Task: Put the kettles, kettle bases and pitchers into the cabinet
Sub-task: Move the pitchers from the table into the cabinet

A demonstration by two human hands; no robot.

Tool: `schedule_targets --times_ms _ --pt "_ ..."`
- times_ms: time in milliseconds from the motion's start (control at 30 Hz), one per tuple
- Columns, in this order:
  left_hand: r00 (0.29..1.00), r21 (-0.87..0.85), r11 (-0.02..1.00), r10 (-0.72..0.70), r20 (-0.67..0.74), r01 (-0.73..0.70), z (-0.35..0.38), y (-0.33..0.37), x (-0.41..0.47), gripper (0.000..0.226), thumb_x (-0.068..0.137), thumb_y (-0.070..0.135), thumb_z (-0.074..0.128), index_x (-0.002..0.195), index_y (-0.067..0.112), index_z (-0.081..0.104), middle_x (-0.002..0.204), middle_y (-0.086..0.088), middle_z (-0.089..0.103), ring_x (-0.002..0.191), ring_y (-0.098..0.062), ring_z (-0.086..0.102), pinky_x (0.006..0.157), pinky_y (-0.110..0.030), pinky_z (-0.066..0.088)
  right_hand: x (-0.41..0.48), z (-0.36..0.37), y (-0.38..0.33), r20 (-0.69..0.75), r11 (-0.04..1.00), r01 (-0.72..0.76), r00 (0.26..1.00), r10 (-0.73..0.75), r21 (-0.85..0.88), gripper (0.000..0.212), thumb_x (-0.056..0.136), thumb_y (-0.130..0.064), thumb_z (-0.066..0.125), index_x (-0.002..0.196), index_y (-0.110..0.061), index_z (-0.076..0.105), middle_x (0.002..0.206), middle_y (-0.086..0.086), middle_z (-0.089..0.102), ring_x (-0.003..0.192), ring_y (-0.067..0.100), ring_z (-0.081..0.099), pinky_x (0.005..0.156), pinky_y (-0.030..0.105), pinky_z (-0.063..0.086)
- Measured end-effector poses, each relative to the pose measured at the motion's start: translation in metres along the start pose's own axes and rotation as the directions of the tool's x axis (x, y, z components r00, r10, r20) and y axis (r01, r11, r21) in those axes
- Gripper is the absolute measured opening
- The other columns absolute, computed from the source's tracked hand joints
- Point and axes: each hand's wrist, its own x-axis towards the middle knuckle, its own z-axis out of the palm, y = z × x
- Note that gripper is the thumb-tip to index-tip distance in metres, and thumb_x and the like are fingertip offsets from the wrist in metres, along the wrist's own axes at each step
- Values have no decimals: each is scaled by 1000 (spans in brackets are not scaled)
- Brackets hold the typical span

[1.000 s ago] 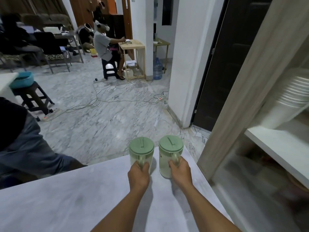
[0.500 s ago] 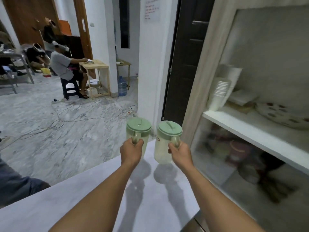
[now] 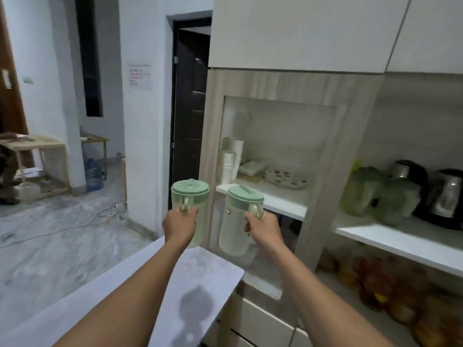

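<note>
My left hand (image 3: 180,224) grips the handle of a pale green pitcher (image 3: 191,197) with a green lid, held in the air above the end of the counter. My right hand (image 3: 263,226) grips the handle of a second green pitcher (image 3: 236,221), slightly tilted, just in front of the cabinet (image 3: 323,151). The cabinet's white shelf (image 3: 278,199) lies right behind that pitcher. Two steel and black kettles (image 3: 448,196) stand on a shelf at the far right.
The white counter (image 3: 140,291) ends below my arms. Stacked cups (image 3: 229,166) and a patterned plate (image 3: 285,180) sit on the cabinet shelf. Green bags (image 3: 375,194) stand beside the kettles; bagged items fill the lower shelf. A dark door (image 3: 191,108) and marble floor lie left.
Both pitchers were lifted off the counter and carried up and rightward toward the cabinet. The view swung right, bringing the cabinet shelves and kettles into sight.
</note>
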Motion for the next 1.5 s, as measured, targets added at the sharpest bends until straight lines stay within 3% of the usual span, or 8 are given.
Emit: schedule_targets --times_ms 167,400,500,600,733,900,1000,1500 --pt "991 -40 998 44 125 -39 22 32 -73 27 87 33 61 81 8 68 78 -13 69 78 -31 66 65 -34 47 -54 -82 3 -104 1000 -25 994 25 0 24 92 -24 64 71 -13 67 64 3 68 65 21 65 70 45 55" --pt "953 -105 989 129 275 -103 58 78 -176 20 91 28 62 81 11 69 78 -12 69 78 -29 67 63 -34 51 -130 -194 7 -229 999 -35 973 29 -21 19 94 -20 63 78 -9 68 64 4 65 62 18 63 63 33 50" --pt "925 -117 986 151 349 -117 76 98 -214 22 90 28 61 80 11 69 76 -10 69 75 -28 67 64 -34 54 -153 -236 8 -305 998 -52 952 40 -33 21 93 -21 63 79 -7 69 65 4 66 63 19 64 65 35 51" --pt "903 -139 980 186 387 -142 103 113 -237 36 72 45 58 78 12 71 77 -12 71 79 -33 68 72 -41 58 -172 -274 7 -367 996 -62 930 37 -56 24 90 -22 63 69 -12 65 64 4 66 65 21 65 67 39 54" --pt "864 -157 975 213 456 -158 141 139 -267 29 84 34 62 82 7 71 80 -16 71 76 -32 66 60 -33 47 -189 -325 13 -448 995 -86 893 52 -55 25 91 -23 63 67 -15 64 64 3 66 67 20 65 70 41 55" --pt "778 -234 962 256 574 -143 192 160 -300 22 90 21 61 76 5 68 67 -10 65 62 -21 59 53 -28 42 -193 -378 31 -528 987 -151 843 103 -48 23 92 -24 62 73 -11 64 67 6 67 64 20 64 62 36 52" --pt "717 -265 953 285 636 -144 228 169 -306 24 90 19 62 71 5 65 64 -9 62 62 -23 57 58 -32 46 -186 -403 40 -575 983 -175 810 114 -51 23 92 -23 60 72 -11 61 66 5 66 62 19 62 60 31 47" --pt "602 -342 937 317 733 -76 390 211 -281 24 89 26 62 74 8 63 60 -5 58 57 -22 52 57 -31 40 -83 -491 66 -721 982 -186 683 114 -20 20 89 -19 62 72 -10 64 63 7 64 57 19 57 61 34 46"
